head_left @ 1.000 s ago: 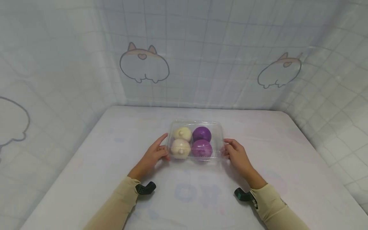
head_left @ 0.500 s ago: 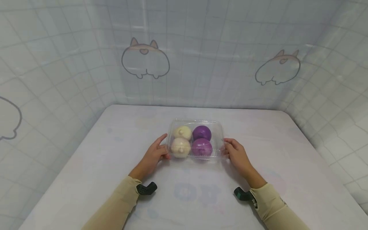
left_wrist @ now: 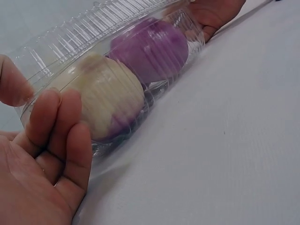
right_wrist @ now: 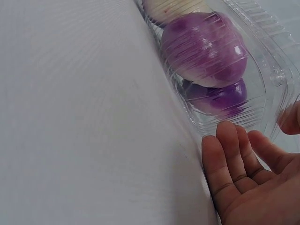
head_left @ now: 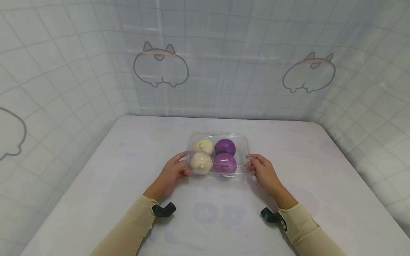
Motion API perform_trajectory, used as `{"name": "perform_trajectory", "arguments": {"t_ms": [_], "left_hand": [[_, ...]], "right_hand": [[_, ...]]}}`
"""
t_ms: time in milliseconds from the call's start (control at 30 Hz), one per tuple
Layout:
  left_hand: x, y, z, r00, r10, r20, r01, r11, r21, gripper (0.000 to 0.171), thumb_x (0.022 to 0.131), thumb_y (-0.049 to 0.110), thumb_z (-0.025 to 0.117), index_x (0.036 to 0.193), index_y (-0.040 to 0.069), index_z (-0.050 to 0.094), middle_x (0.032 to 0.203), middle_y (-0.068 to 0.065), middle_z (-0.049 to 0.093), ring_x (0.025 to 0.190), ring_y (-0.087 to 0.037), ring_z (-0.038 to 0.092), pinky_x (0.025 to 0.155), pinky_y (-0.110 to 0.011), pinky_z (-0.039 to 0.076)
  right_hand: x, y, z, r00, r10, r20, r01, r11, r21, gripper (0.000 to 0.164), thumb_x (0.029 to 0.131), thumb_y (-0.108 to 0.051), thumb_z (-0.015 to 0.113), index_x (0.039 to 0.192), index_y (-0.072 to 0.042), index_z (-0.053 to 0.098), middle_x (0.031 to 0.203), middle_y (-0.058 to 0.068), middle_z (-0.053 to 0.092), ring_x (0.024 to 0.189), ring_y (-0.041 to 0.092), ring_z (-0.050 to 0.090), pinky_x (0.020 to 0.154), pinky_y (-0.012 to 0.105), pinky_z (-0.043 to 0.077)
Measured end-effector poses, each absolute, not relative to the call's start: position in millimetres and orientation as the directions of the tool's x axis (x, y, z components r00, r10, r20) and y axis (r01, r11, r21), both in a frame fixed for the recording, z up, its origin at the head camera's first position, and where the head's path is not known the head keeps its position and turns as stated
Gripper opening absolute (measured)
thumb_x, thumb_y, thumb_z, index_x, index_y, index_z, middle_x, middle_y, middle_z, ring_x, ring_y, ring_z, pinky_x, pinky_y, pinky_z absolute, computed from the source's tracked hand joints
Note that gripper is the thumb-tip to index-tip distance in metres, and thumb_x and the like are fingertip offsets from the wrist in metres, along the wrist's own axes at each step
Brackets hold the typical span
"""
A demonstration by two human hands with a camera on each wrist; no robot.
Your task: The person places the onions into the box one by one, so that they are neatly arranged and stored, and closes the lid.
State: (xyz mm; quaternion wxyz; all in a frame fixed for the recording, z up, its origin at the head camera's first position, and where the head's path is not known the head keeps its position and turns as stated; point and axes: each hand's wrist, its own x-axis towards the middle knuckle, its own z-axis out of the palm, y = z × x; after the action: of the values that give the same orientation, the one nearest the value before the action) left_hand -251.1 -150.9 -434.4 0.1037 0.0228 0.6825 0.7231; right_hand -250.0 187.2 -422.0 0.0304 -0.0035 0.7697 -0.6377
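Note:
A clear plastic clamshell box (head_left: 242, 147) rests on the white table, its lid down over its contents. Inside are two cream balls (head_left: 201, 163), each with a small nub, and two purple balls (head_left: 225, 163); they look like onions or turnips, but I cannot tell which. My left hand (head_left: 171, 174) holds the box's left end, with the index finger at the rim and the other fingers (left_wrist: 70, 112) curled against the side wall. At the opposite end, my right hand (head_left: 263, 173) pinches the near right corner, its thumb (right_wrist: 290, 119) by the rim and fingers low on the wall.
The white table (head_left: 205, 231) has faint coloured prints and a rounded far edge. Behind and on both sides hang pale grid-patterned curtains (head_left: 224, 64) with cartoon animal outlines. A dark wrist device (head_left: 164, 209) sits on each sleeve.
My left index finger, which pointed up along the box's side, has bent in onto its rim. The right hand holds its place. The head view has tilted slightly; the box stays put.

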Motion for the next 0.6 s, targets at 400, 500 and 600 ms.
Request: {"name": "perform_trajectory", "arguments": {"t_ms": [400,500,600], "left_hand": [[-248.9,-150.5,-430.8,-0.979,0.182,-0.095,-0.107,-0.055,0.993,0.067,0.085,-0.002,0.045,0.152,0.000,0.036,0.072,-0.003,0.053,0.071,-0.016,0.061,0.077,-0.028,0.055],[-248.8,-150.7,-431.4,-0.978,0.185,-0.095,-0.109,-0.065,0.992,0.067,0.085,-0.003,0.045,0.152,0.000,0.036,0.071,-0.003,0.053,0.070,-0.016,0.061,0.076,-0.028,0.055],[-248.8,-150.9,-432.0,-0.978,0.187,-0.090,-0.106,-0.074,0.992,0.067,0.086,-0.004,0.046,0.152,0.000,0.036,0.071,-0.003,0.054,0.070,-0.016,0.061,0.076,-0.027,0.054]], "right_hand": [[-252.0,187.9,-426.5,-0.999,-0.040,-0.034,0.027,0.177,-0.984,0.035,0.106,-0.017,0.045,0.129,0.007,0.057,0.093,0.006,0.057,0.082,0.013,0.054,0.069,0.020,0.049],[-251.9,187.3,-425.7,-0.999,-0.028,-0.033,0.027,0.188,-0.982,0.035,0.105,-0.018,0.047,0.127,0.007,0.058,0.090,0.005,0.056,0.081,0.014,0.053,0.067,0.020,0.048],[-251.2,186.4,-424.0,-0.999,-0.016,-0.033,0.030,0.197,-0.980,0.034,0.105,-0.019,0.048,0.126,0.006,0.059,0.087,0.004,0.055,0.079,0.013,0.052,0.064,0.020,0.047]]}}
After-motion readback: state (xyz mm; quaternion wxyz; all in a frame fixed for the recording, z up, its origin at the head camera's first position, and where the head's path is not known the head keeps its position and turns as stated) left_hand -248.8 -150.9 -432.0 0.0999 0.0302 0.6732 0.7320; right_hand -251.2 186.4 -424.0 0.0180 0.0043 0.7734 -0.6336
